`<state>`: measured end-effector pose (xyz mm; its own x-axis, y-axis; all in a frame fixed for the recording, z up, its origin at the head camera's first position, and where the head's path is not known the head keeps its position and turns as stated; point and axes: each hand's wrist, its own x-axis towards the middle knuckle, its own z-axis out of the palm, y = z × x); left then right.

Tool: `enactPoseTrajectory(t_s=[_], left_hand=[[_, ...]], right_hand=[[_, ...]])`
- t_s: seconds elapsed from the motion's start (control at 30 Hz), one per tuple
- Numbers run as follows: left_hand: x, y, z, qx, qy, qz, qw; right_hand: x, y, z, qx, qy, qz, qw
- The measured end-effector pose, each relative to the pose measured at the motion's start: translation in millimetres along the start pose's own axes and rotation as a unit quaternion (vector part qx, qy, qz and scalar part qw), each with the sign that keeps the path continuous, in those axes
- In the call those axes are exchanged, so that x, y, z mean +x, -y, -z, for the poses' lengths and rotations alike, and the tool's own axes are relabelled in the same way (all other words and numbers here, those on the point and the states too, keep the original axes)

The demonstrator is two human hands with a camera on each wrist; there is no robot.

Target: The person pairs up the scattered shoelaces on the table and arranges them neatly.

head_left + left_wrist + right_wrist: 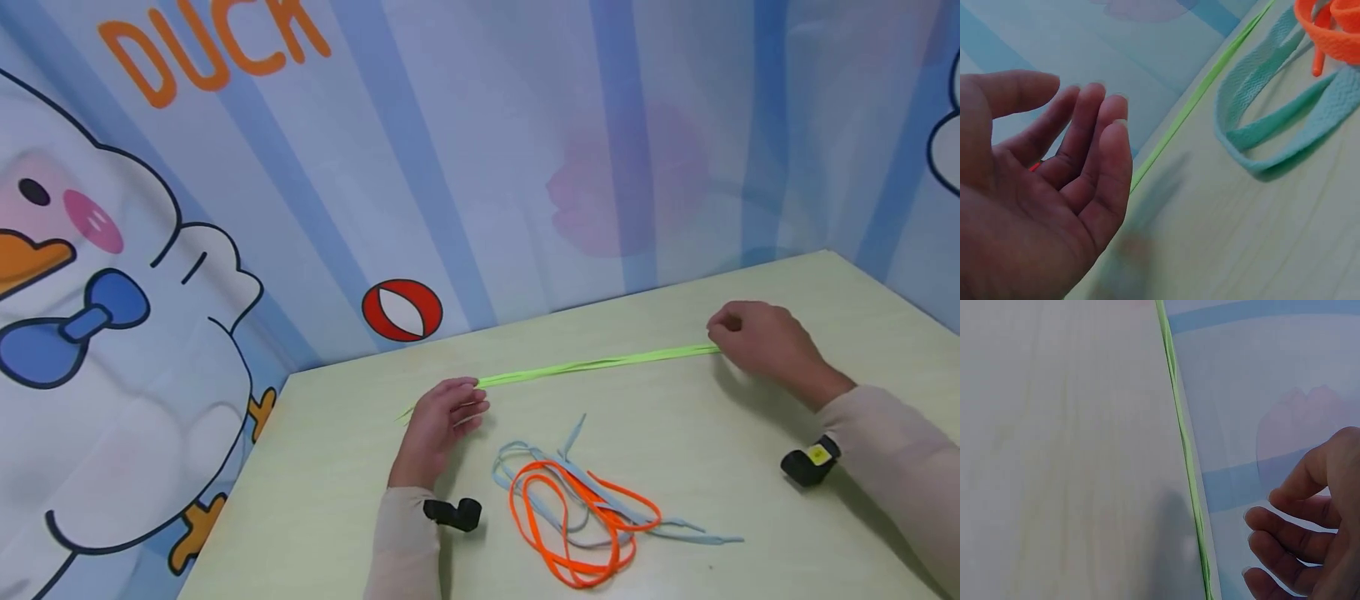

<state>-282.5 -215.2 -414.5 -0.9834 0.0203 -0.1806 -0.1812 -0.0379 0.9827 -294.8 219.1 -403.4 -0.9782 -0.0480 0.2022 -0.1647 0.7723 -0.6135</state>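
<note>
A neon green shoelace (600,363) lies stretched nearly straight across the back of the table, its strands side by side. Over its left part hovers my left hand (442,421), fingers loosely bent; the left wrist view shows nothing in the palm (1047,206). At the other end my right hand (765,346) hides the lace's tip. In the right wrist view the thumb and forefinger of that hand (1316,519) come together, the other fingers bend loosely, and the green lace (1188,456) runs beside them, apart from the fingers.
Nearer the front, an orange shoelace (525,517) lies in loops over a light blue shoelace (686,536) on the pale wooden table (315,517). Behind the table hangs a striped blue backdrop (510,167) with a cartoon duck (135,433).
</note>
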Motion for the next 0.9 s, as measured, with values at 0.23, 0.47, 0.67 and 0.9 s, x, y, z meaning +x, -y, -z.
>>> enactPoseTrajectory(t_s=[0.23, 0.47, 0.67, 0.9], left_hand=[[-7.6, 0.2, -11.9, 0.105, 0.066, -0.036, 0.9916], [-17.2, 0.7, -20.8, 0.19, 0.093, -0.036, 0.9767], [-28.4, -1.2, -30.0, 0.308, 0.099, -0.059, 0.9444], [-36.1, -4.0, -44.0, 0.415, 0.08, -0.067, 0.9039]], right_hand=[[-2.9, 14.0, -5.2, 0.006, 0.013, 0.023, 0.9996], [-3.3, 23.6, -17.0, 0.007, 0.015, 0.033, 0.9993], [-5.0, 33.5, -23.2, 0.009, 0.018, 0.039, 0.999], [-8.1, 37.4, -27.3, 0.013, 0.03, 0.042, 0.9986]])
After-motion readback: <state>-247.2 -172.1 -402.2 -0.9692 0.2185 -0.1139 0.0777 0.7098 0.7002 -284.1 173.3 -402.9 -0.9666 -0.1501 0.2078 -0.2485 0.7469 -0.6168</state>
